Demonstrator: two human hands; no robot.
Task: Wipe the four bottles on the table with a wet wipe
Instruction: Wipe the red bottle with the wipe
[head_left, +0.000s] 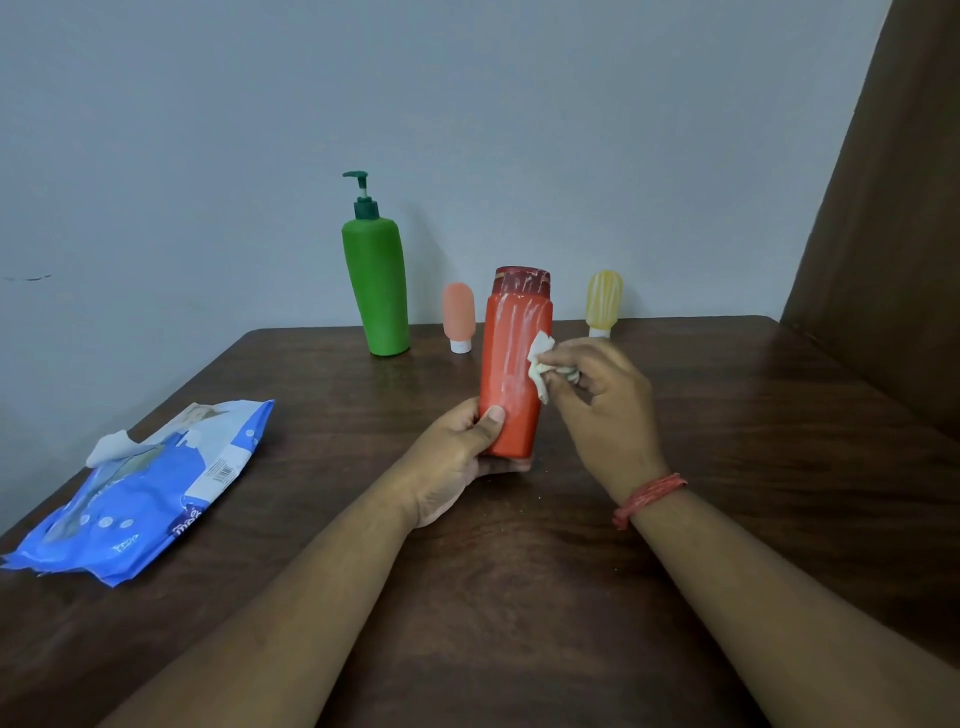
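My left hand (457, 457) grips the base of a red bottle (511, 374) with a dark red cap, holding it upright above the table. Wet streaks shine on its front. My right hand (602, 395) pinches a crumpled white wet wipe (543, 364) against the bottle's right side. Behind stand a tall green pump bottle (378, 291), a small pink tube (459, 314) on its white cap, and a small yellow tube (603, 301), also cap down.
A blue wet-wipe pack (140, 499) lies at the left of the dark wooden table (519, 597), with a wipe sticking out of its opening. A grey wall runs behind the table. A brown wooden panel (893, 234) rises at the right.
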